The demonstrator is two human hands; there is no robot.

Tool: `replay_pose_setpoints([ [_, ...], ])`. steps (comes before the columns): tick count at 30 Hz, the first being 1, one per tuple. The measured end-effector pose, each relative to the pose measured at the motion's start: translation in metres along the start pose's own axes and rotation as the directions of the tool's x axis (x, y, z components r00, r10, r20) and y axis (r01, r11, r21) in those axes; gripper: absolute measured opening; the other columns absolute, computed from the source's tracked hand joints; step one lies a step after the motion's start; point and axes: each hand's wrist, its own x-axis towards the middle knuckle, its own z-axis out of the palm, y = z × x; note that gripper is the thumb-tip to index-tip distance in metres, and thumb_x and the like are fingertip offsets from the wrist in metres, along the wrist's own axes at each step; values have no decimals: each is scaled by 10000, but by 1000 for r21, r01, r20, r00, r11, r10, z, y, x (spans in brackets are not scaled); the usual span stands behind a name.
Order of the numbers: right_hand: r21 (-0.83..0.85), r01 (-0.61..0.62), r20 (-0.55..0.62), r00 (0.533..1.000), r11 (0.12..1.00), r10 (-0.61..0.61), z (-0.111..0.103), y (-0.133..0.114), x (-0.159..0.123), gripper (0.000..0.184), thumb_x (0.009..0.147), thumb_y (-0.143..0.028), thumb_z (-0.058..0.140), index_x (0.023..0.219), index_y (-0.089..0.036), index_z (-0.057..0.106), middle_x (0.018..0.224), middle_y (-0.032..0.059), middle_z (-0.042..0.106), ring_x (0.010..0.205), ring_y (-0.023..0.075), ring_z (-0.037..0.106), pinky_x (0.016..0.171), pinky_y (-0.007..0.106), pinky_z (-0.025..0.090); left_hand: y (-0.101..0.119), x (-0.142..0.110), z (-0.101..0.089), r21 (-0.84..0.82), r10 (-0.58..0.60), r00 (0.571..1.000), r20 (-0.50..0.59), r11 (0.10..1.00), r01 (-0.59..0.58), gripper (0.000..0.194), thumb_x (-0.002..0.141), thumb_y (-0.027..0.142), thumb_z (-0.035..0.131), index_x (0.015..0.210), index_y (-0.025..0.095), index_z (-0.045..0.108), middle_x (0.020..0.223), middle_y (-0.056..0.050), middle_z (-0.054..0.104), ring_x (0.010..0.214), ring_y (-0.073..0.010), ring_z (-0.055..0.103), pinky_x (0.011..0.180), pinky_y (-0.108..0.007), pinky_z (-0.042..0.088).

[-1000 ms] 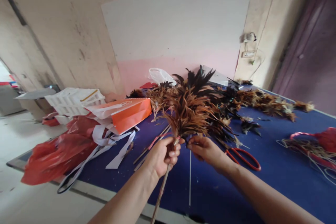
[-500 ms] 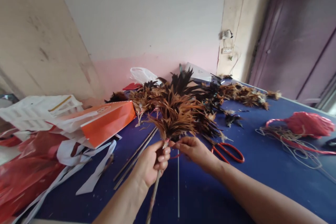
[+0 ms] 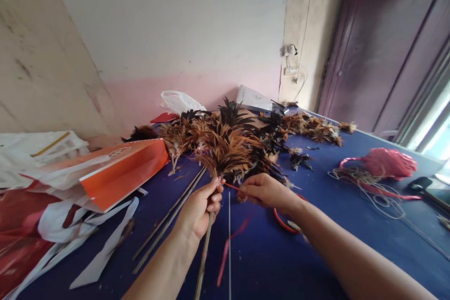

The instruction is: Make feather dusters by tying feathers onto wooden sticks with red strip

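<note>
My left hand (image 3: 204,206) is wrapped round the stick (image 3: 203,262) of a feather duster (image 3: 230,150), just below its brown and black feathers. The duster's head points away from me and its stick runs down toward my body. A red plastic string (image 3: 230,186) stretches from the binding at the feather base to my right hand (image 3: 263,191), which pinches it to the right. The string's loose tail (image 3: 225,255) hangs below my right hand. Red-handled scissors (image 3: 286,225) lie partly hidden under my right forearm.
Bundles of feathers (image 3: 305,126) lie across the back of the blue table (image 3: 274,262). Thin sticks (image 3: 172,218) and an orange paper bag (image 3: 130,164) are on the left, beside red plastic (image 3: 28,229). A pink string ball (image 3: 388,164) and tangled cord (image 3: 372,192) lie at right.
My right hand has drawn the red string out to the right, away from the feather base, and the string's tail now hangs in view. My left hand keeps its hold. The view has turned slightly right.
</note>
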Motion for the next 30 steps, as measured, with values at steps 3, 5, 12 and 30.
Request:
replay_pose_setpoints([
  [3,-269,-54,71,995,962,76,-33,2,-3,342,753,-430,547,655,-127,672,420,-34,484,360,42,341,369,172,246,3,11,-16,-146,-89,996,14,985,90,194,878,118,422,766,39,559,597,0,479,373,11,369,272,-67,223],
  [5,-415,-189,-81,982,890,171,-62,13,-3,379,750,-454,534,607,-128,665,466,3,561,371,55,385,375,181,268,4,15,-26,-230,-120,992,42,965,126,212,892,121,390,773,43,547,596,3,471,375,8,377,271,-69,225],
  [12,-376,-652,-783,604,659,150,-143,64,3,296,669,-432,585,635,-144,648,723,129,644,748,249,600,589,295,419,-2,14,-31,-321,-180,978,108,924,206,172,892,121,395,799,69,530,608,-3,487,388,-4,401,277,-73,241],
  [30,348,139,-410,912,927,17,-5,-12,3,223,673,-365,626,645,-159,547,494,-21,482,374,52,341,357,199,216,-10,9,-25,-249,-115,993,9,962,113,105,834,158,521,854,76,585,724,-76,651,456,-53,538,325,-106,372],
])
